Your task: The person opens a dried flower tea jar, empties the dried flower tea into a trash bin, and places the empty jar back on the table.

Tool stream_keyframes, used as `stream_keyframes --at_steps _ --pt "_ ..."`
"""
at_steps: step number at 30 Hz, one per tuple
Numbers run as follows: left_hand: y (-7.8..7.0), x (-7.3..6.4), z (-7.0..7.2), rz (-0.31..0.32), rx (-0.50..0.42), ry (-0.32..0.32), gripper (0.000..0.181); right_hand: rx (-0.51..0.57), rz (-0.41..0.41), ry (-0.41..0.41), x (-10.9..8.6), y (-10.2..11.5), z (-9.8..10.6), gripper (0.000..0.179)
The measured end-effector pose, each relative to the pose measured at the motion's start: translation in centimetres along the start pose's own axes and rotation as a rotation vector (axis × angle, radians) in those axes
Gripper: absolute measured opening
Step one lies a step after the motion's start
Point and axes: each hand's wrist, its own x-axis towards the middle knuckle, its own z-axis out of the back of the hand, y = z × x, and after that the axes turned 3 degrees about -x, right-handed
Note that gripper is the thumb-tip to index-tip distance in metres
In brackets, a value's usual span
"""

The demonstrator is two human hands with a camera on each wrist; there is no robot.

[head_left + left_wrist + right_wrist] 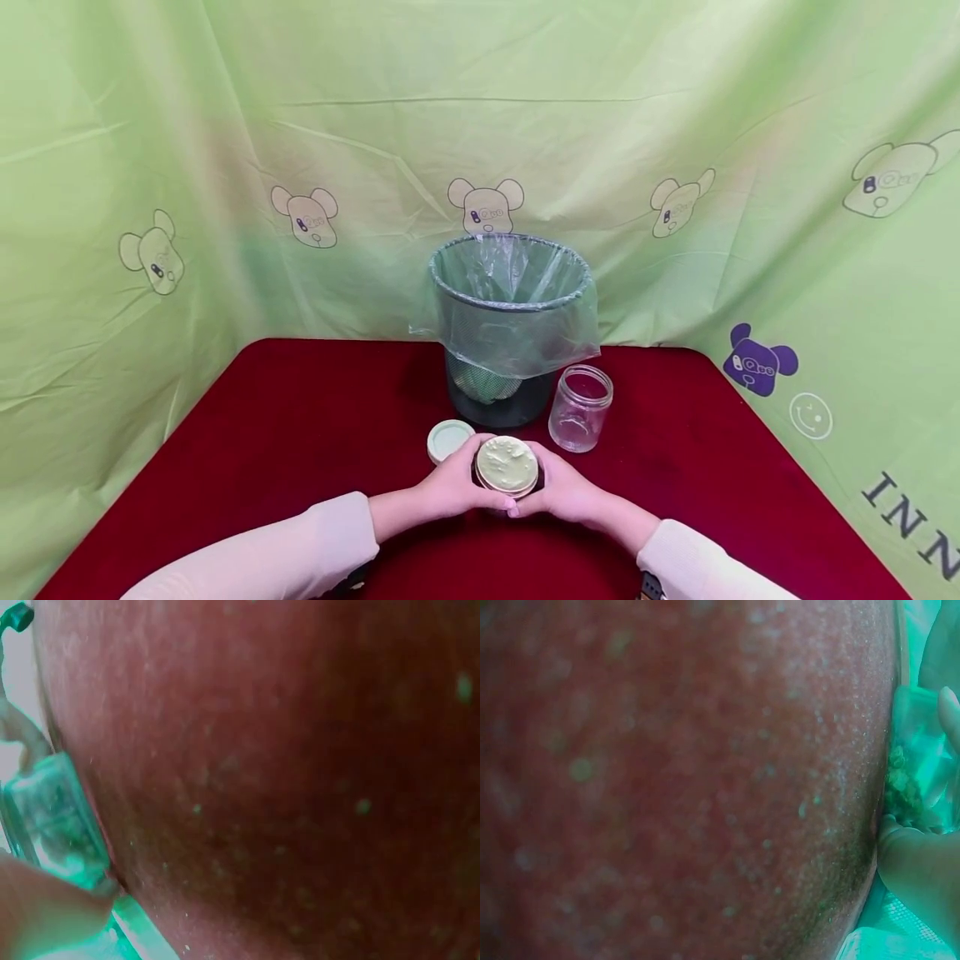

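Note:
Between both hands I hold a jar, its cream-coloured, bumpy lid (507, 464) facing up in the head view. My left hand (459, 485) curls round its left side, and my right hand (564, 488) round its right. The thumbs meet at the near side. In the left wrist view the clear wall of the jar (56, 817) shows between the fingers. Green clumps (904, 793) sit inside it in the right wrist view. A pale round lid (450, 439) lies on the table just beyond my left hand. Beyond my right hand stands a clear glass jar (581, 408) with no lid.
A dark mesh bin (495, 400) lined with a clear plastic bag (525, 333) stands at the back middle of the red table (322, 408). Behind it and along both sides hangs a green curtain (390, 125) printed with cartoon heads.

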Motion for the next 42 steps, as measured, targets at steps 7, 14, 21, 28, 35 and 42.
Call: stream_keyframes --at_steps 7,14,21,28,35,42 --pt "0.2 -0.1 -0.5 -0.043 0.143 -0.058 0.083 -0.002 0.002 0.003 -0.1 0.0 0.0 0.084" --pt "0.1 0.0 0.2 -0.031 0.114 0.000 0.087 0.038 0.013 0.019 -0.1 0.1 0.0 0.081" --pt "-0.1 0.8 1.8 -0.022 0.047 0.170 0.089 0.035 0.014 0.017 -0.2 0.4 -0.1 0.082" --pt "0.4 1.9 2.9 -0.022 0.000 0.307 0.089 0.041 0.012 0.030 -0.1 0.5 -0.3 0.082" --pt "0.5 2.3 3.0 -0.048 -0.015 0.345 0.082 0.037 0.008 0.016 -0.1 0.5 -0.3 0.082" --pt "0.5 2.0 2.2 -0.034 -0.034 0.264 0.077 0.045 0.006 0.007 -0.2 0.6 -0.1 0.082"
